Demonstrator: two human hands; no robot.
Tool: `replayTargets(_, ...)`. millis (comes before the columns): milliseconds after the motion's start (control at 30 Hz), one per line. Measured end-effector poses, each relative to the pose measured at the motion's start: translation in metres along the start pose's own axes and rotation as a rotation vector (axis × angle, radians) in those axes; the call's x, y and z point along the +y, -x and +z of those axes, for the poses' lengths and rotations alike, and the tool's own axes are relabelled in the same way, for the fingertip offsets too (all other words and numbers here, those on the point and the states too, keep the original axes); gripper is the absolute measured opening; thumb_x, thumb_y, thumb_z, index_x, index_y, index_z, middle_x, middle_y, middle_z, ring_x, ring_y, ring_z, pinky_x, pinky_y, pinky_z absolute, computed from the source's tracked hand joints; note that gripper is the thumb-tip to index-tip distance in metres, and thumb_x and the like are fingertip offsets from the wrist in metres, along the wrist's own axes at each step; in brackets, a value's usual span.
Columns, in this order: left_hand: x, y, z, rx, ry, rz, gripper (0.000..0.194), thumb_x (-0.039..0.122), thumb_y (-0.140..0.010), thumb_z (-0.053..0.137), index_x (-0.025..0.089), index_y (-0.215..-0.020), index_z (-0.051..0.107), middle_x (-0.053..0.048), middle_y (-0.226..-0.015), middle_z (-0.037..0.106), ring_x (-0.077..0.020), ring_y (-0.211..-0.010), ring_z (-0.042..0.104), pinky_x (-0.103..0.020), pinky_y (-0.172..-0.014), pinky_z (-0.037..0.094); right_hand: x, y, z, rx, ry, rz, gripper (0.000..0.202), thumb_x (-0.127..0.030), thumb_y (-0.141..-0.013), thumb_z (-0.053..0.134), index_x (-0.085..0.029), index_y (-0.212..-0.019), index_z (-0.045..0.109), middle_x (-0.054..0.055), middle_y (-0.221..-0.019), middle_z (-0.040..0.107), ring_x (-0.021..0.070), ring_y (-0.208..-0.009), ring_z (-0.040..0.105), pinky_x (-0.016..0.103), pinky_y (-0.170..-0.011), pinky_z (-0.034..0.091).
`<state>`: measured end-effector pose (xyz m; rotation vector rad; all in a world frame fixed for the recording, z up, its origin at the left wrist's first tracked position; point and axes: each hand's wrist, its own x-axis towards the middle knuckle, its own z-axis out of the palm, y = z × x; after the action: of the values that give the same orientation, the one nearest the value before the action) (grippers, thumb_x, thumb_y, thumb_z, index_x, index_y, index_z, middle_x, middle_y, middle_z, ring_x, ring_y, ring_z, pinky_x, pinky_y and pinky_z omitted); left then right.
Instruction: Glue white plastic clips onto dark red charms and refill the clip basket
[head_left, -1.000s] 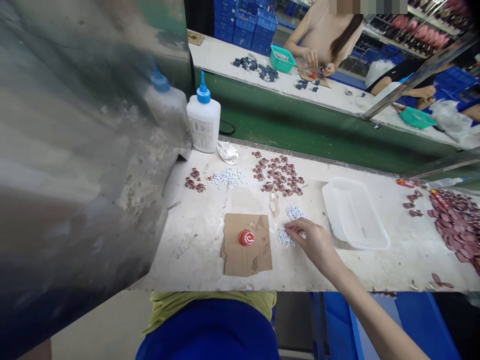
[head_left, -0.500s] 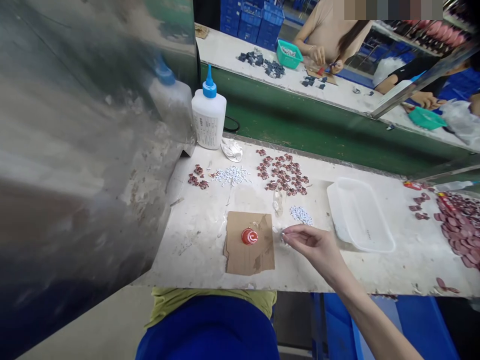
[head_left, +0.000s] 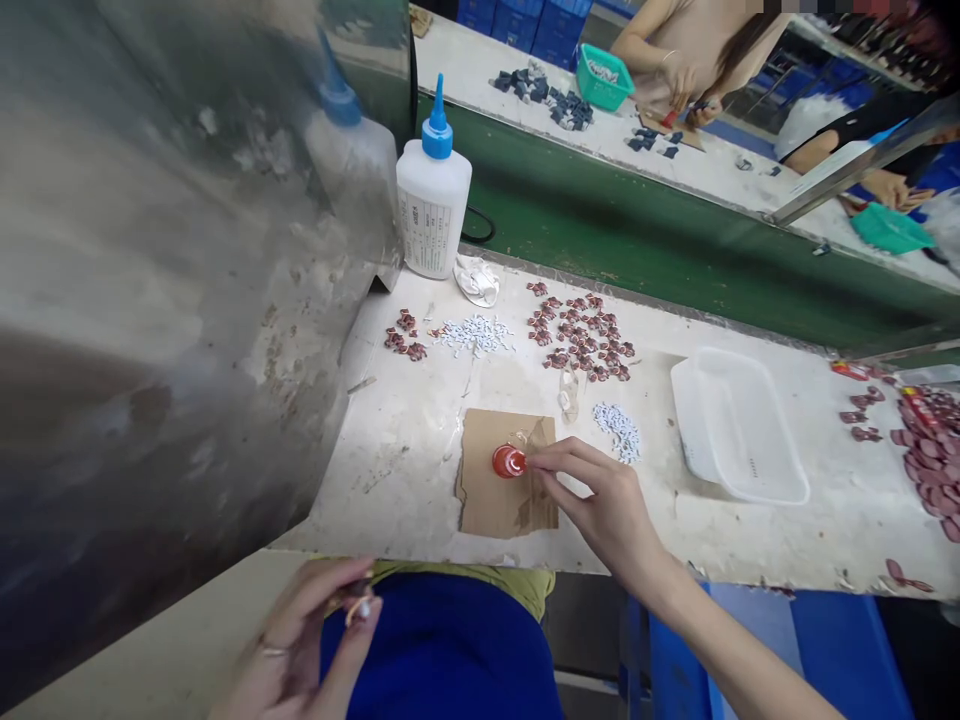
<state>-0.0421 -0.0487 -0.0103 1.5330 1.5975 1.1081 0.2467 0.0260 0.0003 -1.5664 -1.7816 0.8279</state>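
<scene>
My left hand (head_left: pixel 311 635) is in front of the table edge, low in the view. Its thumb and fingers are closed on a small brown piece (head_left: pixel 355 605) with an orange edge and a pale spot. My right hand (head_left: pixel 592 495) reaches over the cardboard square (head_left: pixel 480 515), fingertips pinched together at the right rim of a small red cup (head_left: pixel 508 461). What the pinch holds, if anything, is too small to make out. To the right of the cardboard is a pile of tiny pale blue-white pieces (head_left: pixel 619 432).
A white bottle with a blue nozzle (head_left: pixel 433 205) stands at the back left beside a metal panel (head_left: pixel 187 300). Brown pieces (head_left: pixel 589 335) and more pale pieces (head_left: pixel 476 335) lie behind the cardboard. At right are a clear plastic tray (head_left: pixel 750 425) and dark red discs (head_left: pixel 934 465). Co-workers sit across.
My right hand has moved left from beside the cardboard to the red cup. My left hand has come into view at the lower left with the brown piece. The view has shifted slightly.
</scene>
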Motion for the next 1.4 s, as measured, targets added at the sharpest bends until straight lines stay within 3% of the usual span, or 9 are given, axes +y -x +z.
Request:
replayTargets(133,0.001,-0.018,0.016,-0.101,-0.003,0.155,0.025,0.017,-0.090,0.070,0.034,-0.108,0.073,0.004,-0.097,0.066,-0.0047,-0.084,0.069,-0.007,-0.080,0.056,0.002,0.001,0.002,0.002,0.039,-0.048,0.021,-0.018,-0.098,0.061,-0.026,-0.101,0.080,0.005,-0.096,0.076,0.0206,-0.087,0.073,0.033,-0.076,0.059)
replayTargets(233,0.006,-0.032,0.022,-0.135,-0.023,0.199,0.026,0.015,-0.087,0.073,0.033,-0.105,0.077,0.003,-0.093,0.064,-0.0026,-0.080,0.068,-0.005,-0.077,0.053,0.005,0.002,0.003,0.011,0.045,-0.059,0.021,-0.015,-0.098,0.061,-0.025,-0.102,0.079,0.005,-0.098,0.075,0.0201,-0.090,0.072,0.032,-0.076,0.059)
replayTargets(333,0.012,-0.040,0.028,-0.213,0.033,0.216,0.021,0.015,-0.086,0.076,0.030,-0.101,0.075,0.007,-0.089,0.072,-0.0038,-0.076,0.072,-0.006,-0.076,0.057,0.004,0.003,0.002,0.022,0.037,-0.058,0.019,-0.015,-0.098,0.062,-0.024,-0.102,0.078,0.006,-0.099,0.075,0.0196,-0.091,0.072,0.032,-0.077,0.059)
replayTargets(500,0.022,-0.042,0.041,-0.225,0.115,0.108,0.021,0.019,-0.085,0.078,0.033,-0.099,0.073,0.014,-0.092,0.079,-0.0034,-0.078,0.076,-0.005,-0.083,0.057,-0.014,0.009,0.001,0.061,-0.140,0.014,0.015,-0.015,-0.093,0.069,-0.025,-0.096,0.078,0.003,-0.092,0.076,0.0186,-0.086,0.072,0.032,-0.074,0.060)
replayTargets(700,0.035,-0.042,0.048,-0.221,0.251,-0.050,0.018,0.020,-0.085,0.077,0.034,-0.096,0.074,0.012,-0.090,0.079,-0.0068,-0.081,0.077,-0.008,-0.082,0.060,-0.054,0.019,0.005,0.054,-0.380,-0.018,0.019,-0.011,-0.089,0.072,-0.027,-0.096,0.079,0.002,-0.090,0.078,0.0177,-0.082,0.074,0.033,-0.071,0.062)
replayTargets(833,0.040,-0.042,0.047,-0.245,0.352,-0.088,0.014,0.019,-0.083,0.077,0.031,-0.091,0.075,0.010,-0.086,0.079,-0.0088,-0.078,0.077,-0.012,-0.080,0.063,-0.064,0.019,0.010,0.036,-0.430,-0.043,0.025,-0.007,-0.088,0.071,-0.028,-0.099,0.080,0.003,-0.091,0.079,0.0175,-0.082,0.075,0.032,-0.070,0.064)
replayTargets(1033,0.043,-0.043,0.046,-0.238,0.395,-0.135,0.017,0.017,-0.080,0.080,0.030,-0.089,0.076,0.009,-0.084,0.079,-0.0091,-0.077,0.077,-0.010,-0.079,0.062,-0.064,0.017,0.012,0.028,-0.436,-0.041,0.025,-0.008,-0.088,0.072,-0.027,-0.101,0.080,0.003,-0.091,0.078,0.0172,-0.081,0.075,0.031,-0.068,0.065)
replayTargets(1267,0.040,-0.040,0.051,-0.183,0.406,-0.168,0.021,0.017,-0.076,0.083,0.033,-0.088,0.078,0.010,-0.086,0.079,-0.0088,-0.077,0.077,-0.008,-0.081,0.061,-0.068,0.022,0.007,0.002,-0.125,-0.283,0.038,-0.004,-0.094,0.063,-0.025,-0.124,0.072,0.008,-0.102,0.077,0.0176,-0.086,0.077,0.025,-0.070,0.067)
replayTargets(1400,0.040,-0.041,0.054,-0.173,0.440,-0.188,0.021,0.014,-0.074,0.083,0.032,-0.085,0.079,0.010,-0.082,0.079,-0.0098,-0.073,0.078,-0.009,-0.077,0.062,-0.068,0.022,0.004,-0.005,-0.128,-0.286,0.038,-0.005,-0.095,0.062,-0.028,-0.125,0.071,0.006,-0.101,0.077,0.0168,-0.085,0.076,0.025,-0.070,0.067)
